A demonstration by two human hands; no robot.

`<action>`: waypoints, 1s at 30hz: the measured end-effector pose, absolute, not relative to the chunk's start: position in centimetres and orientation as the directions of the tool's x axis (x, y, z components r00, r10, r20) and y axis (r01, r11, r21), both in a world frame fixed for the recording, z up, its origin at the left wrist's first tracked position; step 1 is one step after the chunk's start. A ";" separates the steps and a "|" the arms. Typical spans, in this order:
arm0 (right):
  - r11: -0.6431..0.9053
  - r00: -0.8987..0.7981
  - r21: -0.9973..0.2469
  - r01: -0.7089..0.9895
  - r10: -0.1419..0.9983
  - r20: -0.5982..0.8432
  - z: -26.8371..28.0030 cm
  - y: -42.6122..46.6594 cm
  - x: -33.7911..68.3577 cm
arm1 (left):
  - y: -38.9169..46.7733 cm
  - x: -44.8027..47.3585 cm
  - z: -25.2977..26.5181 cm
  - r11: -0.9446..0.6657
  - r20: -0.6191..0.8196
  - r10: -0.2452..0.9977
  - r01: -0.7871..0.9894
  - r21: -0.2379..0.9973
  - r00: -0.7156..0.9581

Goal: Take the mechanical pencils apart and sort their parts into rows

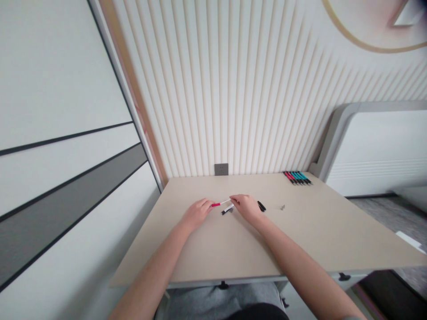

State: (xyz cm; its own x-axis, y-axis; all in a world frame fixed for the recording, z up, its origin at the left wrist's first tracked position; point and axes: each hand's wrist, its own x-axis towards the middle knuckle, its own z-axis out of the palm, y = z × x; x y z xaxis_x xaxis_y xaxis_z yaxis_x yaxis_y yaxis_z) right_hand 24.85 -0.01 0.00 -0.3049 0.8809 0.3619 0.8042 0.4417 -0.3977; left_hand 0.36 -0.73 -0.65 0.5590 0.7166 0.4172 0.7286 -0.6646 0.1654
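Observation:
Above the middle of the desk, my left hand (197, 212) is closed on a red pen barrel (215, 205). A thin white pen refill (225, 202) runs from the barrel's right end to the fingertips of my right hand (246, 206), which pinch its far end. Below the refill lies a black and white pen part (227, 209), close to my right hand but apart from it. Black pen parts (261, 206) lie just right of that hand. Farther right are small metallic pieces (282, 207), too small to make out.
A row of several red and teal pens (298, 178) lies at the back right of the beige desk (207, 253). A grey socket (221, 169) is on the ribbed wall behind. The white cabinet (66, 186) stands at left, a padded headboard (380, 146) at right.

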 end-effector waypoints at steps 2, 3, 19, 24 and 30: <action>0.482 -0.361 -0.326 0.813 0.858 0.366 0.2 -0.4 24.5 | -0.7 0.3 -0.8 -0.681 0.419 0.705 0.711 0.175 0.572; 0.504 -0.391 -0.286 0.815 0.842 0.370 0.3 -0.6 24.2 | -0.7 0.3 -0.9 -0.687 0.422 0.700 0.704 0.180 0.576; 0.650 -0.487 -0.238 0.722 0.721 0.492 0.0 -1.1 23.7 | -0.4 -0.2 -1.0 -0.708 0.508 0.665 0.679 0.193 0.548; 0.666 -0.547 -0.309 0.679 0.740 0.391 -0.4 -0.2 24.6 | -0.2 -0.5 -1.2 -0.709 0.504 0.661 0.682 0.179 0.556; 0.705 -0.574 -0.295 0.645 0.702 0.422 -0.6 -0.3 24.2 | -0.1 -0.9 -1.1 -0.746 0.485 0.626 0.650 0.145 0.611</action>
State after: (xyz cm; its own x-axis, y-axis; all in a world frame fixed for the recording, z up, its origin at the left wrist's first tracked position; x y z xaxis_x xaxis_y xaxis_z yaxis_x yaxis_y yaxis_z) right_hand 24.23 -0.27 -0.59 -0.5741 0.7019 0.4216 0.6448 0.7049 -0.2955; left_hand -0.90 -0.09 -1.05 0.6107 0.6259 0.4851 0.6496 -0.7463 0.1452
